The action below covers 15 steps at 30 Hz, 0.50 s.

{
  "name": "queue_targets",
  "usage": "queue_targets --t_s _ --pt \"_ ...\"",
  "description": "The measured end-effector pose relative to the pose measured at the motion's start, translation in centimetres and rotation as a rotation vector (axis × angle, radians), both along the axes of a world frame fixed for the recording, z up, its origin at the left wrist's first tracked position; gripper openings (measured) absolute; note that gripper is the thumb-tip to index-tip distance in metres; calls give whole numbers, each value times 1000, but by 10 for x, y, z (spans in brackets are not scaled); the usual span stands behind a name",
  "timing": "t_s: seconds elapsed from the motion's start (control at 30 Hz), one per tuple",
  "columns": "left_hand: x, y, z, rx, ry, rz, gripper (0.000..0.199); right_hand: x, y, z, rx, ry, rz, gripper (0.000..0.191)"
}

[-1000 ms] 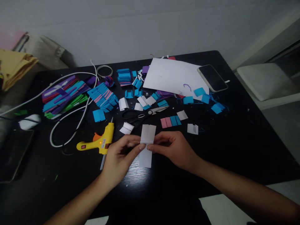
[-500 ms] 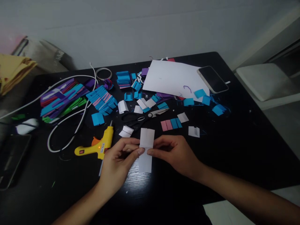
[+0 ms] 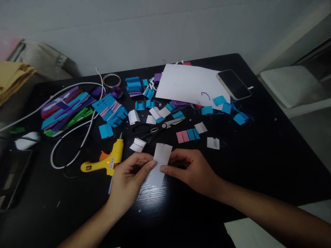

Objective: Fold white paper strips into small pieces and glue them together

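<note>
A creased strip of white paper point(image 3: 163, 154) is held between both hands above the front of the black table point(image 3: 196, 213). My left hand point(image 3: 133, 177) pinches its left edge, thumb on top. At the right edge, my right hand point(image 3: 192, 170) grips it between thumb and fingers. Left of my left hand lies a yellow hot glue gun point(image 3: 113, 158) with a small lit light. Beyond the strip are black-handled scissors point(image 3: 165, 126), a small folded white paper point(image 3: 138, 144) and a joined pink and blue paper piece point(image 3: 188, 135).
Blue folded papers point(image 3: 110, 108) and a bundle of coloured strips point(image 3: 67, 108) lie back left, beside a white cable point(image 3: 89, 132). A large white sheet point(image 3: 191, 82) with a phone point(image 3: 234, 84) on its edge is at the back. A tape roll point(image 3: 111, 80) stands nearby.
The white paper strip has tilted, its top leaning right and its lower end swinging left. Both hands keep their pinch on it. The whole view has shifted slightly.
</note>
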<state>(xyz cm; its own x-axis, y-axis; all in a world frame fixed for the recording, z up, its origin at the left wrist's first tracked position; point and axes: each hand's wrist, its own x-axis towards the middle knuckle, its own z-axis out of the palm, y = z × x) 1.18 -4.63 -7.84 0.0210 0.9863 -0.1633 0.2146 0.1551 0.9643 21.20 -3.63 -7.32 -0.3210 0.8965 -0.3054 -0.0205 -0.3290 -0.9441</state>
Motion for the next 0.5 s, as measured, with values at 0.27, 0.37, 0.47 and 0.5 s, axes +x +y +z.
queue_targets --t_s 0.27,0.37,0.47,0.5 --pt "2 -3 1 76 36 -37 2 -2 -4 -2 128 -103 -22 6" --pt "2 -4 -1 91 39 -69 3 -2 -5 -2 164 -150 -21 12" --pt "1 -5 -2 117 28 -113 2 -2 -6 -2 212 -209 -3 16" --pt "1 -6 -3 128 26 -126 2 -2 -7 -2 229 -226 3 16"
